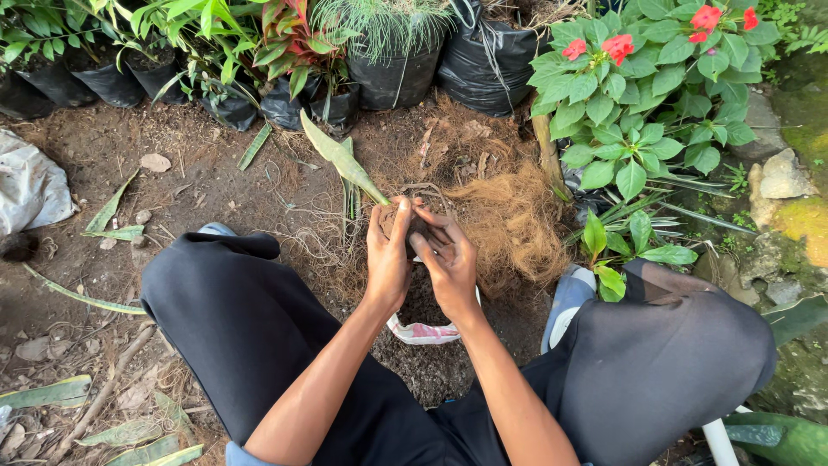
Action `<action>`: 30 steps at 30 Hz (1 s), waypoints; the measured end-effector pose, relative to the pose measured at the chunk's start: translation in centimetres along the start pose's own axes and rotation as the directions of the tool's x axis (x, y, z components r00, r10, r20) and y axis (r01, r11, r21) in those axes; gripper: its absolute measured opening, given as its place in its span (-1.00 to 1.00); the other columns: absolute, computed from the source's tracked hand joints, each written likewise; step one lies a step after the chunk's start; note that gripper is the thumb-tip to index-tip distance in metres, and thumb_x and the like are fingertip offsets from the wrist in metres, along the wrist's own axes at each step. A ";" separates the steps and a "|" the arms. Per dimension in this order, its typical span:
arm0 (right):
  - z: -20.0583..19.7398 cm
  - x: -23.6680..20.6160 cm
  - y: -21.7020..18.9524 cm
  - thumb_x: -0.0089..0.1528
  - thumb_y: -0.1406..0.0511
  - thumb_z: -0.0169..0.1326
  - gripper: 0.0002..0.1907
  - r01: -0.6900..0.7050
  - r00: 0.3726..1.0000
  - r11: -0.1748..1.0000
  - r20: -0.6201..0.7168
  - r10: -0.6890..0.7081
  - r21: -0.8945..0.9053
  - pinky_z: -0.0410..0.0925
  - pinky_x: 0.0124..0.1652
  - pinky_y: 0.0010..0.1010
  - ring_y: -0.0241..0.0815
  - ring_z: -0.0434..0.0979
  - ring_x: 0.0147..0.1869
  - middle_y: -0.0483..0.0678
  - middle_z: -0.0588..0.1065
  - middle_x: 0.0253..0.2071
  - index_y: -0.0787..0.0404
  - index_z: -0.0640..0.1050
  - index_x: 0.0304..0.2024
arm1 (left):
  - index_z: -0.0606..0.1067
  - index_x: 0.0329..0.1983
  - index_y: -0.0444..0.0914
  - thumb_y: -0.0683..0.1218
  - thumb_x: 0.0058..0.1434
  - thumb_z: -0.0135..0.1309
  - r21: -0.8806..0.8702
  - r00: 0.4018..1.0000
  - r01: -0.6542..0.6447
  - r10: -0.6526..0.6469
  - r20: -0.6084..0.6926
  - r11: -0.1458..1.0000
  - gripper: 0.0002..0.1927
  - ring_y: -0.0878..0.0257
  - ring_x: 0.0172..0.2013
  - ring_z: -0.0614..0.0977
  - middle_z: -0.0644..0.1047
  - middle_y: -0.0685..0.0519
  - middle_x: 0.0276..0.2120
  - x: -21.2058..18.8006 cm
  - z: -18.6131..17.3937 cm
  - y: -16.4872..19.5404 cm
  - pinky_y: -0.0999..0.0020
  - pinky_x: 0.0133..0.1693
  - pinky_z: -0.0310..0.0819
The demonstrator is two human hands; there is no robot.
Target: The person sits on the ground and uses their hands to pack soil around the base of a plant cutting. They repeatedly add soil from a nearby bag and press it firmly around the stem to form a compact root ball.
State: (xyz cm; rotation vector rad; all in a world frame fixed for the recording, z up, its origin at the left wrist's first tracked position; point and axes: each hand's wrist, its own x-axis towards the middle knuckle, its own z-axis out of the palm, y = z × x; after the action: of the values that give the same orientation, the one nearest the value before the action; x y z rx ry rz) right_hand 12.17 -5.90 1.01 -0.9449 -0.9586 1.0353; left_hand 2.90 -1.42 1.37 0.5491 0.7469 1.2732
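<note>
Both my hands meet over the ground between my knees. My left hand (388,255) and my right hand (444,259) are closed together around a dark root clump (416,227) of a small plant. Its long green leaf (341,160) sticks out up and left from my left thumb. Thin roots hang around the clump. Below my wrists lies a white and red bag (423,330) holding dark soil. A pile of brown coconut fibre (509,220) lies just beyond and to the right of my hands.
Black nursery bags (392,78) with plants line the back edge. A bush with red flowers (642,95) stands at the right, with stones (785,177) beyond. Cut leaves (112,211) lie on the bare soil at the left, beside a white sack (30,185).
</note>
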 end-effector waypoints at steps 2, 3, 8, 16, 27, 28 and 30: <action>-0.2 0.0 -0.1 0.31 0.48 0.12 -0.63 0.025 1.000 0.999 0.014 -0.026 0.042 0.37 0.32 -0.33 -0.13 0.49 0.33 0.12 0.47 0.23 0.39 0.44 0.17 | -0.01 0.46 -0.38 0.05 0.30 0.15 0.047 1.000 -0.010 0.009 0.019 0.999 -0.15 0.20 0.08 0.61 0.56 -0.11 0.07 -0.1 -0.1 0.0 0.27 0.12 0.52; -0.2 0.0 -0.2 0.30 0.48 0.12 -0.63 0.040 0.999 0.997 0.020 -0.041 0.064 0.37 0.33 -0.32 -0.12 0.48 0.34 0.12 0.46 0.25 0.39 0.44 0.17 | -0.06 0.50 -0.40 0.06 0.31 0.15 0.072 0.999 -0.016 0.014 0.031 0.997 -0.09 0.20 0.11 0.60 0.56 -0.12 0.10 -0.1 -0.2 0.0 0.26 0.14 0.51; -0.3 -0.1 0.0 0.30 0.52 0.13 -0.63 0.071 0.997 0.997 -0.028 -0.071 0.002 0.43 0.30 -0.27 -0.07 0.53 0.29 0.20 0.50 0.18 0.40 0.46 0.17 | -0.11 0.48 -0.27 -0.01 0.24 0.15 0.070 0.996 0.081 -0.083 0.035 0.994 -0.10 0.09 0.11 0.59 0.52 -0.15 0.11 -0.1 0.0 0.1 0.11 0.15 0.53; -1.8 0.4 0.0 0.40 0.41 0.00 -0.72 0.019 0.999 0.997 0.047 -0.022 0.079 0.36 0.35 -0.18 -0.02 0.48 0.36 0.17 0.47 0.29 0.38 0.50 0.15 | 0.25 0.24 -0.28 -0.21 0.25 0.19 -0.018 0.971 -0.056 0.059 0.231 0.998 -0.46 0.08 0.30 0.47 0.47 -0.17 0.25 -0.2 0.2 0.6 0.13 0.30 0.40; -1.0 0.5 -2.3 0.42 0.30 -0.07 -0.58 0.063 0.997 0.968 0.066 -0.048 -0.244 0.16 0.46 -0.09 0.06 0.36 0.51 0.07 0.47 0.35 0.28 0.49 0.30 | 0.21 0.24 -0.28 -0.18 0.25 0.21 0.075 0.953 -0.177 0.152 0.263 0.981 -0.43 0.11 0.31 0.43 0.37 -0.09 0.35 -0.3 0.4 1.4 0.11 0.32 0.34; -0.9 0.7 -2.4 0.43 0.30 -0.07 -0.59 0.088 0.995 0.958 0.071 -0.072 -0.272 0.09 0.48 -0.07 0.07 0.25 0.57 0.07 0.45 0.37 0.28 0.50 0.29 | 0.21 0.25 -0.28 -0.17 0.27 0.20 0.068 0.953 -0.160 0.137 0.269 0.985 -0.44 0.12 0.30 0.44 0.39 -0.10 0.33 -0.3 0.4 1.5 0.12 0.32 0.36; -0.9 0.8 -2.7 0.44 0.29 -0.08 -0.61 0.137 0.990 0.935 0.080 -0.117 -0.328 -0.07 0.53 -0.04 0.08 0.02 0.68 0.05 0.41 0.41 0.26 0.51 0.28 | 0.22 0.27 -0.28 -0.16 0.30 0.16 0.053 0.954 -0.123 0.103 0.281 0.991 -0.46 0.12 0.29 0.46 0.42 -0.12 0.30 -0.2 0.3 1.7 0.13 0.30 0.39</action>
State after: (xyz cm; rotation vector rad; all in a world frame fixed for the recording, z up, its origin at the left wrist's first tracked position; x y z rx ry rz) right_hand 13.84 -5.90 3.42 -1.1175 -1.2544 0.8084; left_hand 2.01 -1.20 2.86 0.8194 0.5309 1.2458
